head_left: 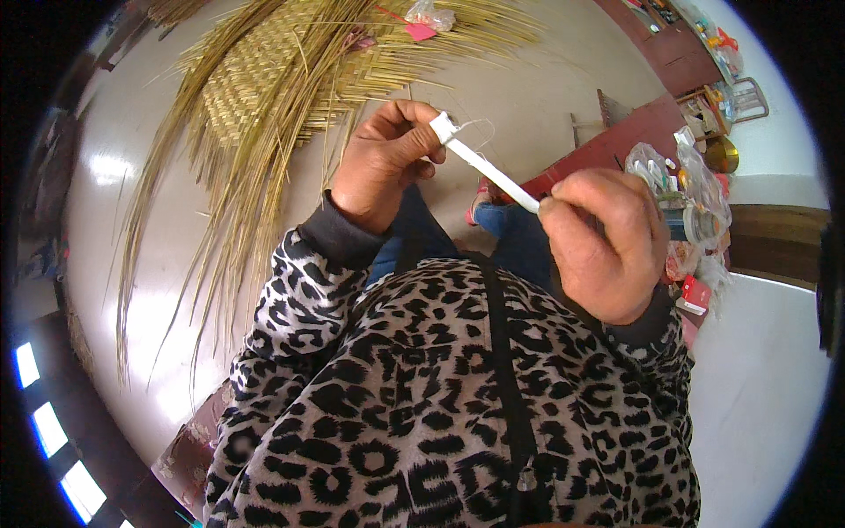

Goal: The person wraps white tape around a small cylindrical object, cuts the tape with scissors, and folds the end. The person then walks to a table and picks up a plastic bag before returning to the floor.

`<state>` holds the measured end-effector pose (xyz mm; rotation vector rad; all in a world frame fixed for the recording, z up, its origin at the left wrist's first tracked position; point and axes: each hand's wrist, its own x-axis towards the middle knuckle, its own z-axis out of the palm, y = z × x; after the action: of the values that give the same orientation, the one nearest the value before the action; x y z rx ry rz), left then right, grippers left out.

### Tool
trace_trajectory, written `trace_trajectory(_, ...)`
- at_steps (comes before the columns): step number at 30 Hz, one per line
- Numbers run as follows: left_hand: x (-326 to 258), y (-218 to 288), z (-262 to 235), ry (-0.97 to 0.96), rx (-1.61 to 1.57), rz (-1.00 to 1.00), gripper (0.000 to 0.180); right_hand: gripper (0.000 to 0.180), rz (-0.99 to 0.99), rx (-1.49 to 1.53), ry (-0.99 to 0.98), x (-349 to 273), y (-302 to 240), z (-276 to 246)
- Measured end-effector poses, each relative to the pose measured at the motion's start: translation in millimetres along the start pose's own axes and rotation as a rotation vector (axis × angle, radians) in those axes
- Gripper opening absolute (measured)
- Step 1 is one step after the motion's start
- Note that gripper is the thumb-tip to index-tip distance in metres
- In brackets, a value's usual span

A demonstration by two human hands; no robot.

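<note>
A thin white strip [489, 167], flat and straight like a strand of plastic or peeled reed, runs slantwise across the middle of the view, from its upper end at about ten o'clock down to its lower end at about four o'clock, held in the air above the person's lap. The left hand [385, 158] closes its grip on the upper end: thumb and forefinger are pressed together on the strip, where it looks folded or knotted into a small white lump, and a fine pale thread curls off it toward two o'clock. The right hand [607, 242] pinches the lower end between thumb and curled forefinger, the other fingers folded into the palm. Both wrists come out of dark cuffs on a leopard-print jacket [440, 396] that fills the lower half of the view; between the hands, blue trousers [519, 242] show beneath the strip. At eleven o'clock from the left hand, a half-woven straw mat [264, 79] lies on the pale floor [150, 220], its loose golden stalks fanning out toward seven o'clock. A small pink scrap [420, 32] and a clear plastic bag [431, 13] rest on the straw near twelve o'clock. At three o'clock from the right hand, just beside it, lies a heap of clear bags and small packets [695, 194], with reddish-brown wooden furniture [634, 132] behind it.
</note>
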<state>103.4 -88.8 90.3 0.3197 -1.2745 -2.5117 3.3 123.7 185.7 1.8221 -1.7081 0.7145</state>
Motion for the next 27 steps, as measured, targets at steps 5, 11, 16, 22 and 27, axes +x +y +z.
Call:
trace_trajectory(5,-1.5,-8.5,5.5,-0.055,0.243,0.023,0.013,0.022,0.067,0.011,-0.033,18.9,10.7,-5.9)
trace_trajectory(11,-2.6,-13.8,9.2,-0.188,0.338,0.049,0.023,0.025,0.092,-0.035,-0.139,36.9,20.1,-4.8)
trace_trajectory(16,-5.3,-12.8,11.4,-0.294,0.338,0.022,0.029,0.016,0.130,0.030,-0.188,43.7,30.4,10.3)
trace_trajectory(22,-6.5,-9.5,13.7,-0.348,0.417,0.135,0.057,0.009,0.285,0.298,-0.315,37.3,50.7,35.1)
trace_trajectory(27,-10.1,-5.3,15.5,-0.314,0.429,0.226,0.077,0.009,0.489,0.598,-0.524,20.3,64.4,51.2)
